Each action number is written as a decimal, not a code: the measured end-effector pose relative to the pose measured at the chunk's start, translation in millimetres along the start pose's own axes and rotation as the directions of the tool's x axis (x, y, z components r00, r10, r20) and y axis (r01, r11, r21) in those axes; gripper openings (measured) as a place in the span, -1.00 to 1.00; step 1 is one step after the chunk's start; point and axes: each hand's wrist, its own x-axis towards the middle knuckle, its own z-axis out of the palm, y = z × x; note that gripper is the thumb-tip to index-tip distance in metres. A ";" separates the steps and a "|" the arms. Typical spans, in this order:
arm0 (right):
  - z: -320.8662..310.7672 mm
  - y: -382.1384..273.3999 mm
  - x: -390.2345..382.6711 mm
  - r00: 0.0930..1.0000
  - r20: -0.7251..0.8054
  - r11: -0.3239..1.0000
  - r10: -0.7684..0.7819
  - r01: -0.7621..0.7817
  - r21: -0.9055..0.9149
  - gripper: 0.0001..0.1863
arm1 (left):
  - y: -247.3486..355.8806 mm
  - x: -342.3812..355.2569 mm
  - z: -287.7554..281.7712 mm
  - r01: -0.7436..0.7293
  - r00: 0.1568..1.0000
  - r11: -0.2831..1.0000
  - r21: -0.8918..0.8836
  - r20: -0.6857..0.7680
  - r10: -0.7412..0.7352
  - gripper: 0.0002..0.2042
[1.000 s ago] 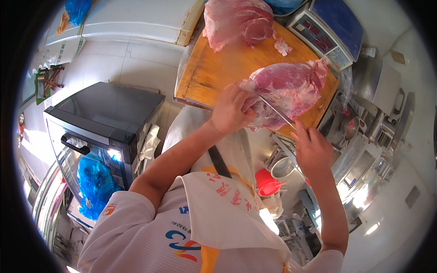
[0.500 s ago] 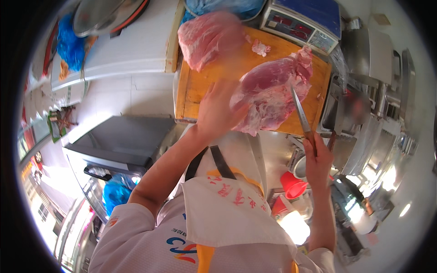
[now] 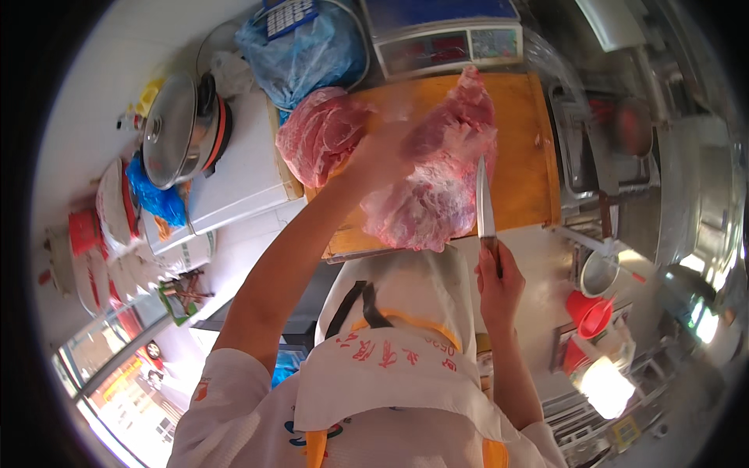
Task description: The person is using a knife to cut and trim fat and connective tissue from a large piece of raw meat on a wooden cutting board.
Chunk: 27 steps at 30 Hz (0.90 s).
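A large piece of raw meat (image 3: 437, 191), pink with pale fat, lies on the wooden cutting board (image 3: 523, 140). My right hand (image 3: 500, 281) grips a knife (image 3: 484, 207) by its handle, just beyond the board's near edge. The blade points away from me, its tip at the right side of the meat. My left hand (image 3: 382, 160) is at the left side of this meat. Motion smears its fingers, so I cannot tell whether they press on it or hold it. A second piece of raw meat (image 3: 321, 134) sits at the board's left edge.
A scale (image 3: 445, 48) stands behind the board, beside a blue plastic bag (image 3: 304, 58) with a calculator (image 3: 289, 15) on top. At left, a lidded pan (image 3: 168, 129) rests on a white counter (image 3: 238, 168). Metal trays (image 3: 573, 156) lie right of the board; a red bucket (image 3: 589, 313) is lower right.
My left hand has moved away from me along the meat's left side. The knife has turned more upright, its tip still near the meat's right side. The whole view has shifted and turned.
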 end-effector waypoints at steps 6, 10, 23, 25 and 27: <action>31.7 -16.4 -7.1 0.988 -0.061 0.978 0.142 -0.131 0.162 -0.74 | 13.0 21.3 -6.9 -0.450 0.892 0.871 0.197 0.044 0.450 -0.26; 52.7 -19.1 -16.9 0.972 -0.155 0.962 0.177 -0.138 0.235 -0.73 | 26.5 48.3 -3.3 -0.425 0.899 0.883 0.200 0.209 0.386 -0.33; 163.1 -29.3 -69.1 0.868 -0.440 0.954 0.231 -0.114 0.276 -0.71 | -11.6 80.8 -24.8 -0.585 0.796 0.805 0.094 0.253 0.549 -0.32; 170.2 -28.5 -73.2 0.859 -0.465 0.970 0.212 -0.129 0.204 -0.70 | -18.4 74.0 -27.1 -0.619 0.780 0.785 0.037 0.154 0.607 -0.38; 172.4 -24.6 -77.7 0.842 -0.485 0.968 0.235 -0.158 0.195 -0.70 | -20.6 70.2 -27.1 -0.631 0.774 0.772 0.070 0.122 0.621 -0.43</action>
